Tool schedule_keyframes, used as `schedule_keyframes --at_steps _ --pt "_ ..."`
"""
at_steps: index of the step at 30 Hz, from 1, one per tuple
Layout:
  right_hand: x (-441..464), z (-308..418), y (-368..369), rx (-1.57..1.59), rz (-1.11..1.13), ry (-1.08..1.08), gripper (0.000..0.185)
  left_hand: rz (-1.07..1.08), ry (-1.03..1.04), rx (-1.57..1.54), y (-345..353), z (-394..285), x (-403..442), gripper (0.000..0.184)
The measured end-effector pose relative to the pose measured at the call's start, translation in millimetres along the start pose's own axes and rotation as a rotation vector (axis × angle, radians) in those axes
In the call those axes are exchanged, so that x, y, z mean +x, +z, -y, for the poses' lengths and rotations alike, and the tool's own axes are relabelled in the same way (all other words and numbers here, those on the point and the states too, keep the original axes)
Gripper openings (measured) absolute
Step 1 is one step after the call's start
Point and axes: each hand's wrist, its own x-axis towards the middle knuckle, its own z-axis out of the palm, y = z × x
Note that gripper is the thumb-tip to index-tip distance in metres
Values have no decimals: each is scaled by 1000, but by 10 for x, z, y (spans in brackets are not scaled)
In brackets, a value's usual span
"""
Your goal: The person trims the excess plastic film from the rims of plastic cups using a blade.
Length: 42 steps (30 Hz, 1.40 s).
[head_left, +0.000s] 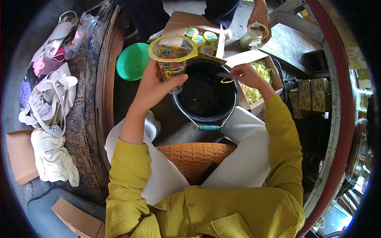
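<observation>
My left hand (156, 85) is wrapped round a clear printed plastic cup (173, 65) with a wide yellow rim, held above the left edge of a black bucket (204, 93). Over the bucket's right side, my right hand (247, 75) pinches a dark, flat tool (224, 75), perhaps a blade. A thin yellow strip (226, 81) hangs by its tip. Just beyond that hand, a cardboard box (278, 79) holds a heap of yellow strips (262, 73). The bucket's handle, with a teal grip (208, 127), hangs toward me.
Behind the bucket, an open carton (181, 19) holds several yellow-rimmed cups (198, 40). A green basin (133, 59) stands left. Another person's hand (260, 22) holds a yellow-rimmed cup (258, 31) at the upper right. Bags (49, 99) lie left; small cartons (311, 95) stand right.
</observation>
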Motion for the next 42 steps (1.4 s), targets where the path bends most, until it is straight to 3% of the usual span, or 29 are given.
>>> schedule_keyframes --at_steps 1,3,4,6,17,23,26,29,32,34,36,38,42 --pt "-83 -36 -86 73 -102 -16 9 0 0 -12 -4 -11 1 60" --pt "-294 -105 -315 -90 -234 49 10 1 -2 -37 -3 -30 0 60" --pt "-368 -237 -415 -328 -247 97 12 -1 0 -34 2 -42 -6 60" --pt "-503 -438 -522 -399 -221 225 13 -7 7 -31 11 -68 -10 59" --pt "-731 -1379 -225 -995 -112 414 9 -14 2 -21 15 -86 -12 59" --pt "-658 -1144 -243 -841 -113 625 9 -12 28 9 -9 -72 -19 59" --pt "-666 -869 -255 -770 -236 631 11 -4 35 -10 -7 -97 -30 59" --pt "-656 -1108 -239 -788 -184 624 12 2 53 -26 7 -87 -28 59" --pt "-518 -1040 -224 -841 34 477 11 -4 83 -34 17 -48 -24 59" --pt "-372 -582 -156 -519 -44 305 12 4 71 -22 22 -44 -23 59" --pt "-209 -548 118 -460 -82 101 14 30 25 11 25 -67 -38 59" --pt "-18 -495 471 -456 131 50 18 16 28 45 32 -44 -51 59" --pt "271 -288 1252 -495 341 -38 12 4 12 75 14 -44 -59 59"
